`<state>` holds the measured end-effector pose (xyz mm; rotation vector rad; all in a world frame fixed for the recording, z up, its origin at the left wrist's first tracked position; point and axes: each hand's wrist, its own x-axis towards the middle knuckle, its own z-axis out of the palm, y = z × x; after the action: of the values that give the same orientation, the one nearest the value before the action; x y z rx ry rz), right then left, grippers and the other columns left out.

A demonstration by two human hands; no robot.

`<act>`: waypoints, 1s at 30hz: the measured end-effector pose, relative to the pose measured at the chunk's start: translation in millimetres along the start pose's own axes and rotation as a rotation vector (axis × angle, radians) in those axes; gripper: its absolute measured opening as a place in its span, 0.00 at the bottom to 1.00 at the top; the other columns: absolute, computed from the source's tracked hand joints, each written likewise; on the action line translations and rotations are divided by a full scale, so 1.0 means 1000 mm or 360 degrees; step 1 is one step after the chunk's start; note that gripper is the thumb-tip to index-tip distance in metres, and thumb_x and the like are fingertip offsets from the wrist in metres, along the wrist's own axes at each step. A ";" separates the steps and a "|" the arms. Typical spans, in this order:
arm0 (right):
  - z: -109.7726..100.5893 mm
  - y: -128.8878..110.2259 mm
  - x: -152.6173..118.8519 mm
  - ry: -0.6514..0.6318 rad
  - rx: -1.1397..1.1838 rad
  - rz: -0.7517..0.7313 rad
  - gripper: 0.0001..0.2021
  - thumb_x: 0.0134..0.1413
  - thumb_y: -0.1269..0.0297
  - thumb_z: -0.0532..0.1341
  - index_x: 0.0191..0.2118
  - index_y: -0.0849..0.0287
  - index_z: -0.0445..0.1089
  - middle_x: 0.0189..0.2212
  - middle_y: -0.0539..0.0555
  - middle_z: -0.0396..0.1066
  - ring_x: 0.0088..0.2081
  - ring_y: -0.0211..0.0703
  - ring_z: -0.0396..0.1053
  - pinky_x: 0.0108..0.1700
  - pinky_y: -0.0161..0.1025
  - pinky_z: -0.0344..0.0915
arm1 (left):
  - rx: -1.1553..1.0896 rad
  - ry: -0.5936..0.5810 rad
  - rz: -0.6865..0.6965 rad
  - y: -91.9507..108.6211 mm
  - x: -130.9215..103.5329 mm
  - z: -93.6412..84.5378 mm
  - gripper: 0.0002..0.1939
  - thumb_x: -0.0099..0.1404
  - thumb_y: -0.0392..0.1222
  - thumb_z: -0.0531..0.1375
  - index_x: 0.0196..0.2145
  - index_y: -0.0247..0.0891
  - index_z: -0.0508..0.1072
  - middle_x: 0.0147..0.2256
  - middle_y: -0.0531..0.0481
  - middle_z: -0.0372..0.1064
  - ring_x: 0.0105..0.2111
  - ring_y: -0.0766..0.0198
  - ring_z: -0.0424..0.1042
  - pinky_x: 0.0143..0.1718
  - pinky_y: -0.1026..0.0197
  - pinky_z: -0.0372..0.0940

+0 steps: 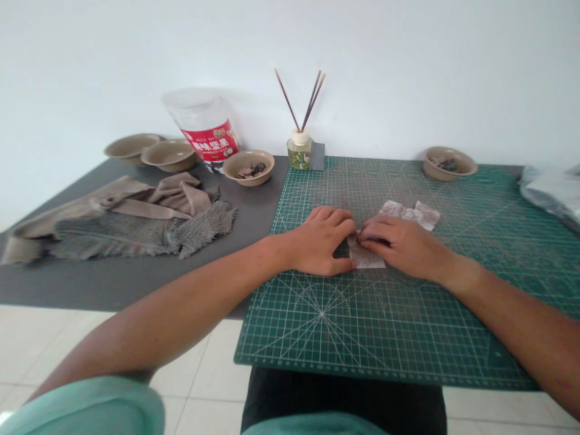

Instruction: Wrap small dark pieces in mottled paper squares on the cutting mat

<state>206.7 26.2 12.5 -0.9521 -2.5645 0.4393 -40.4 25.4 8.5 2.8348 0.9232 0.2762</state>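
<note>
A small pale, stained piece of cloth or paper [370, 260] lies flat on the green cutting mat [362, 320]. My left hand [322, 241] rests at its left edge, fingers apart, with the thumb and a fingertip on the edge. From the right, my right hand [403, 244] reaches over the piece with its fingers pinched together; what they hold, if anything, is hidden. Just behind my right hand lies a second crumpled whitish piece [410, 212].
Bowls [248, 168] [449, 164] with dark bits stand at the back. Two more bowls [170, 154], a plastic tub [211, 142] and grey-brown cloths [136, 223] are at left. A reed diffuser [299, 151] stands by the wall, a plastic bag [553, 190] at right.
</note>
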 end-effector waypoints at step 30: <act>-0.010 -0.003 -0.004 -0.0328 0.0112 -0.0076 0.09 0.68 0.65 0.58 0.39 0.54 0.76 0.42 0.53 0.77 0.42 0.46 0.75 0.45 0.44 0.68 | 0.0003 -0.0009 0.0008 0.000 0.000 -0.001 0.30 0.65 0.62 0.59 0.54 0.36 0.67 0.58 0.37 0.63 0.57 0.43 0.61 0.62 0.42 0.55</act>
<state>212.3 22.7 21.6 -0.8587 -2.7279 0.6400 -40.2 25.3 9.4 2.8387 0.9162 0.2677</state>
